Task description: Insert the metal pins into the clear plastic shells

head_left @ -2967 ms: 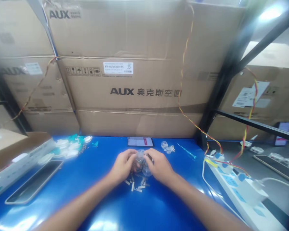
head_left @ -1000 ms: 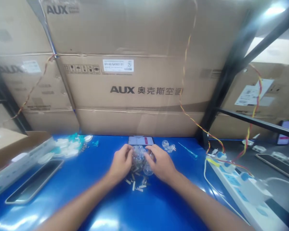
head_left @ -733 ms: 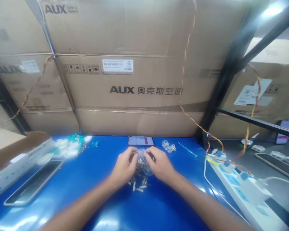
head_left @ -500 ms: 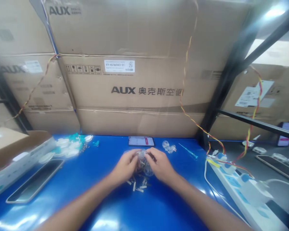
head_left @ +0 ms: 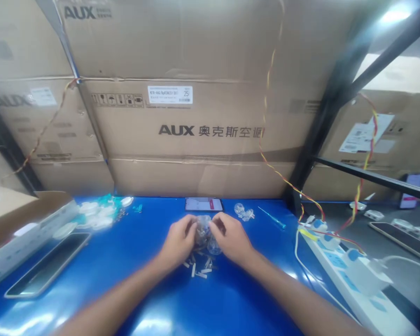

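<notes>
Blue bench (head_left: 91, 303): clear plastic parts (head_left: 203, 231) between both hands (head_left: 178, 241) (head_left: 231, 238).

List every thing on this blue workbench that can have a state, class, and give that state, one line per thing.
Left hand: curled, gripping the clear plastic parts.
Right hand: curled, gripping the same parts from the other side.
Clear plastic parts: held together between the hands.
Small metal prongs: loose, scattered on the bench below the hands.
Smartphone: lying flat, screen lit.
Tablet: lying flat, screen dark.
Power strip: plugs in its sockets.
</notes>
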Tool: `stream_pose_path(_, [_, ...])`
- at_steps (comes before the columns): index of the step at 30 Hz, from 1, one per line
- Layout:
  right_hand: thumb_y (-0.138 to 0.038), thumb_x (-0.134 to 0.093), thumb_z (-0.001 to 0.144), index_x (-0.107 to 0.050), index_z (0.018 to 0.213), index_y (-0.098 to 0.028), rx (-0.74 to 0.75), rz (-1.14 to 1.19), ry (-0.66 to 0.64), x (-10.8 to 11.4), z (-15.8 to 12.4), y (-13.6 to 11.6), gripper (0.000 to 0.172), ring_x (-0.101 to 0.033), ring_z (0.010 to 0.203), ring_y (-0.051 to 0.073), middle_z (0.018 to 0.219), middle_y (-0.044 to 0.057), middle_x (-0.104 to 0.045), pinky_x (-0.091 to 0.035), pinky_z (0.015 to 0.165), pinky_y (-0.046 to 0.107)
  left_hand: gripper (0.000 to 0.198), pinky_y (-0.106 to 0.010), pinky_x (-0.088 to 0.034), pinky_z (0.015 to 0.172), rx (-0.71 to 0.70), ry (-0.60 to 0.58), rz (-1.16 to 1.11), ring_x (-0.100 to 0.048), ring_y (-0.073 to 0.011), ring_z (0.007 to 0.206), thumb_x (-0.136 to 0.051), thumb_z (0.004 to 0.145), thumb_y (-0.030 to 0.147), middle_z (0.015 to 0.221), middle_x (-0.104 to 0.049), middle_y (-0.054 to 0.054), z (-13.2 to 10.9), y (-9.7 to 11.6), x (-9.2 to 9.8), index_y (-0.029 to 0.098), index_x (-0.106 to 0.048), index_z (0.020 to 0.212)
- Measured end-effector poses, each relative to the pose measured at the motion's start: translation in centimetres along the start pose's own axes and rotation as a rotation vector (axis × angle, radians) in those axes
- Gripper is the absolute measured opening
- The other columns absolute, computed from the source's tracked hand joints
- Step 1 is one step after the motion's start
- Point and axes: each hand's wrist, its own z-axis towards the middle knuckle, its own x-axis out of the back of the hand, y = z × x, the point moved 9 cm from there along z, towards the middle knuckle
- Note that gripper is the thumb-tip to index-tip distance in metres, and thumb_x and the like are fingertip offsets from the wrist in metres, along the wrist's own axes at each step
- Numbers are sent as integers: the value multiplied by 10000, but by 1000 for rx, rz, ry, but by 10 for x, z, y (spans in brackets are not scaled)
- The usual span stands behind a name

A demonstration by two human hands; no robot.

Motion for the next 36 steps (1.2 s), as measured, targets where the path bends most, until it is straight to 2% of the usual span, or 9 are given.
stream_pose_path(8, [-217,-509,903,-570,726,-191,129,45,-122,-12,-6,-27,188,-528,631,128,688,-11,-609,-380,601,244,254,-304,-452,873,-256,118,236,-623,-202,971,-388,944,255,1061,-673,-87,-10,28,8,195,-598,1075])
stream_pose_path(11, [-205,-485,910,-582,721,-190,143,14,-135,-15,-8,-28,213,-530,625,132,678,-5,-610,-382,602,249,254,-288,-460,812,-240,141,255,-634,-193,894,-385,945,255,993,-684,-77,-8,25,13,196,-604,1059])
stream_pose_path(14, [-253,-511,899,-635,872,-197,121,-31,-143,-14,-6,-21,139,-557,653,142,740,6,-645,-405,630,252,238,-267,-439,697,-172,177,264,-621,-177,748,-385,941,257,847,-676,-54,-3,19,24,187,-600,1013])
stream_pose_path(17, [-297,-477,917,-639,859,-198,42,-160,-72,4,5,-1,198,-563,660,147,745,14,-646,-398,629,251,221,-258,-402,636,-112,178,269,-595,-167,675,-400,932,276,775,-663,-37,0,15,29,182,-601,928])
stream_pose_path(21, [-269,-477,887,-633,783,-177,-125,-490,67,50,22,42,209,-586,734,178,789,61,-642,-384,646,261,238,-246,-369,594,-89,95,255,-567,-153,627,-414,918,293,723,-654,-22,1,10,20,183,-608,834])
stream_pose_path(25, [-349,-456,888,-657,900,-121,-428,-693,3,82,25,105,305,-620,830,251,928,175,-651,-397,667,300,248,-247,-376,604,-50,100,272,-580,-161,637,-423,908,306,718,-663,-29,4,0,21,181,-619,823])
stream_pose_path(26, [-377,-431,897,-664,876,-117,-513,-674,-61,82,22,121,350,-628,827,268,910,189,-659,-400,665,313,250,-248,-381,607,-38,104,272,-589,-165,644,-427,905,314,726,-669,-32,6,-4,23,180,-623,826])
stream_pose_path(29, [-413,-459,872,-672,737,-139,-563,-610,-155,76,18,142,373,-650,755,269,771,164,-685,-403,638,310,252,-249,-392,602,-8,90,269,-613,-176,661,-442,895,332,742,-685,-43,11,-15,25,179,-631,828])
stream_pose_path(36, [-249,-510,763,-663,678,-182,-575,-505,-173,67,17,145,188,-644,683,232,698,101,-698,-374,573,275,211,-256,-396,600,37,144,297,-601,-169,641,-468,875,318,700,-650,-19,15,-29,32,166,-586,963])
